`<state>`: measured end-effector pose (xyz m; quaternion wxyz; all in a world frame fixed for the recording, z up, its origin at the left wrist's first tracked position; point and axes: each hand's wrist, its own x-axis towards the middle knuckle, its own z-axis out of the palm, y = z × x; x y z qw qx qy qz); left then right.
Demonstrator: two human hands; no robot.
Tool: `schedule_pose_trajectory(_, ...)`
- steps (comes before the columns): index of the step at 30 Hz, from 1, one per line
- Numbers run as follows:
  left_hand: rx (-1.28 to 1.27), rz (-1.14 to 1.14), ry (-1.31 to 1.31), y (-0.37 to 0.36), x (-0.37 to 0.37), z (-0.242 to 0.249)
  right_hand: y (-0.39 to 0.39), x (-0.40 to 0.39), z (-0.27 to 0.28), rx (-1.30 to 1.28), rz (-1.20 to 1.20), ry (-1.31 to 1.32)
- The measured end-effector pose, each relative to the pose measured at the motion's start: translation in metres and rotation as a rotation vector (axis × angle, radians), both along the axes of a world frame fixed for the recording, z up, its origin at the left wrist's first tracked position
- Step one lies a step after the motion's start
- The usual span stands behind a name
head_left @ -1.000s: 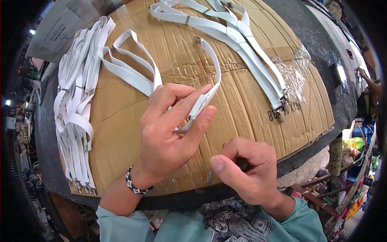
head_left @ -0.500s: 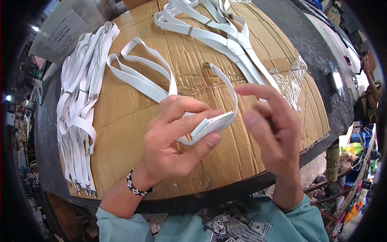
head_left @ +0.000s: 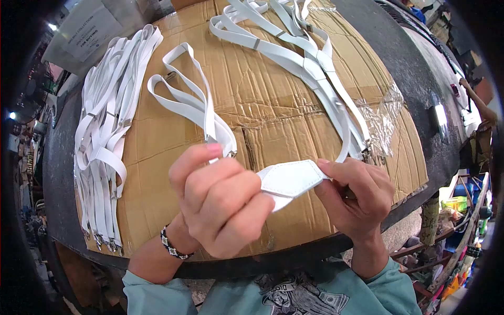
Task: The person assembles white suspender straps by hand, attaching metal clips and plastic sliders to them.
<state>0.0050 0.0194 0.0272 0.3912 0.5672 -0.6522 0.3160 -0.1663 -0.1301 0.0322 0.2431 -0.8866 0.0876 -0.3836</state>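
Both hands (head_left: pixel 220 205) pinching white patch (head_left: pixel 290 178), straps (head_left: pixel 194 105) on cardboard (head_left: pixel 278 105)

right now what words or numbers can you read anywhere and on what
"FOR BUYING" on the white sheet at the table's far left; the smaller lines on it are too blurred to read.
Shirt print: a banknote-style graphic, lettering unreadable.
White patch, both hands holding it: no text.
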Motion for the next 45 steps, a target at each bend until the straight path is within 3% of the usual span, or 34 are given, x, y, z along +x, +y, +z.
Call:
schedule_pose_trajectory(8,0.178,0.052,-0.09,0.015,0.001,0.005,0.0,0.003,-0.005,0.03,0.038,-0.039)
schedule_pose_trajectory(11,0.031,0.08,0.003,0.005,-0.006,0.0,0.001,0.002,-0.003,0.09,0.056,0.008)
schedule_pose_trajectory(14,0.166,0.021,-0.087,0.015,0.0,0.002,0.002,0.002,-0.003,0.136,0.059,0.044)
schedule_pose_trajectory(28,0.085,0.029,0.036,0.002,-0.009,-0.002,0.004,0.003,-0.007,0.193,0.016,0.046)
schedule_pose_trajectory(38,0.11,0.003,0.063,0.002,-0.006,-0.001,0.002,0.002,-0.011,0.12,-0.02,-0.017)
schedule_pose_trajectory(45,0.261,-0.072,0.235,-0.008,0.008,0.0,0.002,0.002,-0.008,0.039,-0.08,-0.036)
